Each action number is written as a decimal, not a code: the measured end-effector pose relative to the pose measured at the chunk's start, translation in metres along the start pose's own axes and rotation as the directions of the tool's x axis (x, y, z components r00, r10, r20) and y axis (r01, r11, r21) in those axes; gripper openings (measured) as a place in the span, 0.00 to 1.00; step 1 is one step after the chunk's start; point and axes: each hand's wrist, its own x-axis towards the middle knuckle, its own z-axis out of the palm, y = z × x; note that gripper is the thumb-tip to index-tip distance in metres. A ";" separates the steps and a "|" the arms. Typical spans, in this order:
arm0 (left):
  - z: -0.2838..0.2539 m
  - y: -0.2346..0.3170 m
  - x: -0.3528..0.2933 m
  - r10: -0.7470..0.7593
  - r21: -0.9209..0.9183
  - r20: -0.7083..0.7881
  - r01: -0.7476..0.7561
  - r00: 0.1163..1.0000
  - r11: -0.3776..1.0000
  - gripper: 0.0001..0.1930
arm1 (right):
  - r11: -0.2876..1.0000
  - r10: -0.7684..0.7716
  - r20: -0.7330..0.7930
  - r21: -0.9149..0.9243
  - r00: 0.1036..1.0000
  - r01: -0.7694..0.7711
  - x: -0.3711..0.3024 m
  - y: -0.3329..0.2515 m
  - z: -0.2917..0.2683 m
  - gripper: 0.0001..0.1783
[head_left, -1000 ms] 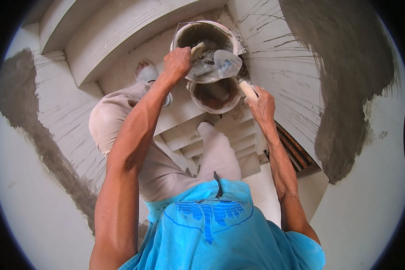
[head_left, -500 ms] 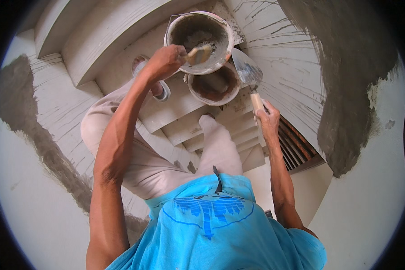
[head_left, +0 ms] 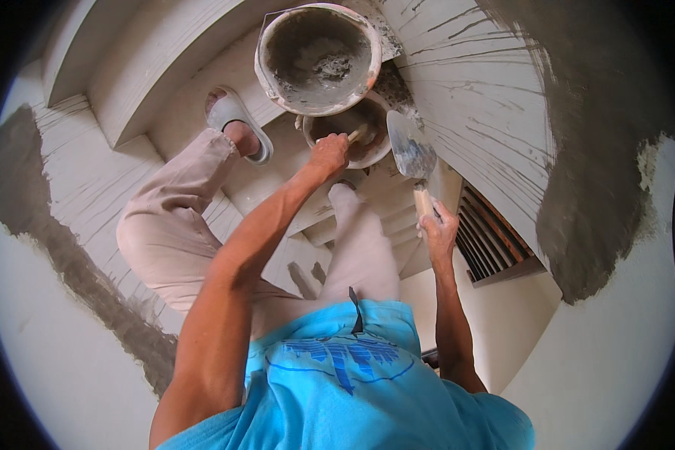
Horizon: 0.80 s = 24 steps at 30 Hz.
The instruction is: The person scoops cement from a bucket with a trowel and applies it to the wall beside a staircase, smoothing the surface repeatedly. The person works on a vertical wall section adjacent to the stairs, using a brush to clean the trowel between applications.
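Note:
My left hand [head_left: 330, 154] is closed round the handle of a brush [head_left: 359, 135], whose far end reaches into the smaller bucket [head_left: 383, 155]. Dark, wet-looking contents line that bucket. Just beyond it stands the larger bucket [head_left: 260, 66], its inside coated grey, with a lump of wet mortar [head_left: 332, 67] at the bottom. Over on the right, my right hand [head_left: 439, 226] grips the wooden handle of a trowel [head_left: 412, 150]. The trowel's blade points away from me beside the smaller bucket's rim, and grey mortar smears it.
Pale curved stairs [head_left: 165, 56] rise at the far left, and lower steps drop away beneath my legs. A streaked wall with a dark mortar patch [head_left: 592, 172] curves along the right. Below it is a dark slatted railing [head_left: 495, 236]. Another mortar band [head_left: 90, 262] runs down the left wall.
My left hand has moved the brush out of the larger bucket and nearer, into the smaller one. My right hand and the trowel have shifted slightly nearer. The view has moved a little.

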 end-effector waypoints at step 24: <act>0.082 -0.007 0.129 0.085 0.374 0.040 -0.094 0.996 0.922 0.14 | 0.979 0.193 -0.167 0.093 0.967 -0.179 -0.016 0.068 0.025 0.22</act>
